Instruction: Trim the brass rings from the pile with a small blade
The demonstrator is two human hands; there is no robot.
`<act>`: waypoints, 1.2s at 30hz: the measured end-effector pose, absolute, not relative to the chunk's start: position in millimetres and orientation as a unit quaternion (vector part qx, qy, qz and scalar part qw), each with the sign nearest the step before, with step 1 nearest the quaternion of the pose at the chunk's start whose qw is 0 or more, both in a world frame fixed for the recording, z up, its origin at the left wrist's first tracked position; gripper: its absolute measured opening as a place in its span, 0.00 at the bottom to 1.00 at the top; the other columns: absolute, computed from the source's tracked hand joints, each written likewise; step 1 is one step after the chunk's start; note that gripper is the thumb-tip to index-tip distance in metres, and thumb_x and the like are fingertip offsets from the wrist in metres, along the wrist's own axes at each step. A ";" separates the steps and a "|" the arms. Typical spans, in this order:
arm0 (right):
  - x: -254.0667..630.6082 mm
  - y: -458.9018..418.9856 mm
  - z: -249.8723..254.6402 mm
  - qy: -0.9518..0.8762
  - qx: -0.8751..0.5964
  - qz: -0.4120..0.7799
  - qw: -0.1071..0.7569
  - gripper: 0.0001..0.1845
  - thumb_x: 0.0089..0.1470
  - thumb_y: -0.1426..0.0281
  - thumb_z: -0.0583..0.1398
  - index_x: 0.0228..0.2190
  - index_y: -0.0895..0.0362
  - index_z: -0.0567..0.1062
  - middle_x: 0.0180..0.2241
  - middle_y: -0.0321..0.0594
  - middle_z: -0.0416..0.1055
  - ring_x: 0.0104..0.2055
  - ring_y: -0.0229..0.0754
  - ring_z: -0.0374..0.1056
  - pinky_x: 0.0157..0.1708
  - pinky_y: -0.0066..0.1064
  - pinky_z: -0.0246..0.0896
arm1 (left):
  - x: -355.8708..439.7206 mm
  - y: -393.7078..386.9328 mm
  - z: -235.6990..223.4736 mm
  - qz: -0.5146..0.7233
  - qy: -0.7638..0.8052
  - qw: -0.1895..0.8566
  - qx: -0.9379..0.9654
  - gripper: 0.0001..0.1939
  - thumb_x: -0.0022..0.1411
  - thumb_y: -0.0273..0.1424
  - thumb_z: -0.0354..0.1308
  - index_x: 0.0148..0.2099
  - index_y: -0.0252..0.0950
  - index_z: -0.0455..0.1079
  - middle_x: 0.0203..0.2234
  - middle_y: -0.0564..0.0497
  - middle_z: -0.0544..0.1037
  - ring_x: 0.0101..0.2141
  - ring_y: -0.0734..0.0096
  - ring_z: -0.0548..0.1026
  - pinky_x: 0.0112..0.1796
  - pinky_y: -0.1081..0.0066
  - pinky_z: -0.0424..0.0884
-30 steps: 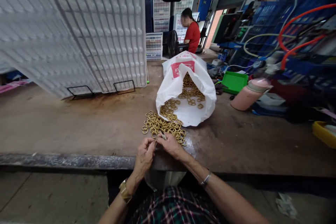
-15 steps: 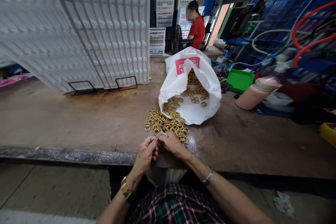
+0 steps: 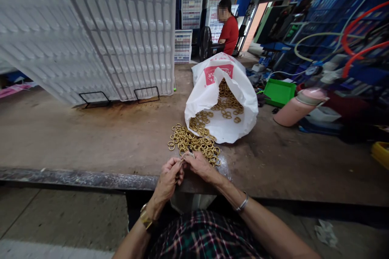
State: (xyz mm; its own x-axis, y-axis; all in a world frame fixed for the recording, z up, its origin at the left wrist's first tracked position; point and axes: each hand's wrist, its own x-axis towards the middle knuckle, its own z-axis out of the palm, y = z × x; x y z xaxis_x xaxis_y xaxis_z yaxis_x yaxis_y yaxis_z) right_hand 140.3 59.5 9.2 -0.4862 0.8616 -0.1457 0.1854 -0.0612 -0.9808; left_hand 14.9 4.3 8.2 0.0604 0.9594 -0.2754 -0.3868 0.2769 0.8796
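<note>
My left hand (image 3: 169, 176) and my right hand (image 3: 199, 165) meet at the near edge of the workbench (image 3: 91, 141), fingers pinched together. The right hand grips a small thin tool whose tip (image 3: 190, 150) pokes out above the fingers. What the left fingers pinch is too small to name. Just beyond the hands lies a heap of brass rings (image 3: 194, 141), spilling out of a white plastic bag (image 3: 221, 97) that lies on its side with more rings inside.
A large white plastic tray (image 3: 91, 32) leans on wire stands at the back left. To the right are a pink flask (image 3: 299, 107), a green tray (image 3: 278, 93), hoses and a yellow tub (image 3: 379, 151). A person in red (image 3: 228, 30) sits far behind. A metal bowl (image 3: 188, 202) sits below the bench edge.
The view has shifted slightly, so the scene sits a little higher and to the right. Both hands stay pinched together at the edge of the ring heap.
</note>
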 end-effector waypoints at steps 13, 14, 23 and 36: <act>142.8 49.5 -0.4 -0.848 -0.453 0.242 0.128 0.09 0.47 0.77 0.50 0.30 0.58 0.69 0.24 0.39 0.70 0.25 0.36 0.62 0.26 0.25 0.46 | 13.9 3.0 3.9 0.501 0.538 0.581 0.350 0.16 0.53 0.45 0.54 0.31 0.35 0.61 0.17 0.59 0.64 0.16 0.83 0.60 0.16 0.81 0.55; 143.1 49.9 -0.1 -0.852 -0.458 0.227 0.109 0.10 0.47 0.77 0.50 0.32 0.58 0.69 0.25 0.40 0.71 0.27 0.37 0.63 0.26 0.25 0.46 | 14.0 2.3 4.4 0.498 0.546 0.575 0.352 0.16 0.53 0.45 0.54 0.30 0.36 0.61 0.17 0.59 0.63 0.16 0.83 0.60 0.16 0.81 0.55; 136.0 62.5 11.4 -0.848 -0.504 0.162 0.026 0.13 0.48 0.77 0.50 0.37 0.59 0.69 0.32 0.45 0.73 0.34 0.41 0.68 0.30 0.27 0.51 | 16.4 -7.7 21.4 0.525 0.461 0.651 0.296 0.15 0.53 0.43 0.56 0.30 0.35 0.60 0.17 0.59 0.65 0.16 0.83 0.61 0.15 0.81 0.55; 70.9 104.1 18.7 -0.861 -0.503 0.065 0.018 0.13 0.54 0.73 0.50 0.37 0.59 0.72 0.38 0.49 0.70 0.33 0.45 0.70 0.30 0.31 0.60 | -16.8 -5.2 10.1 0.596 0.366 0.711 0.074 0.16 0.46 0.36 0.64 0.31 0.33 0.63 0.22 0.55 0.69 0.17 0.84 0.63 0.15 0.83 0.52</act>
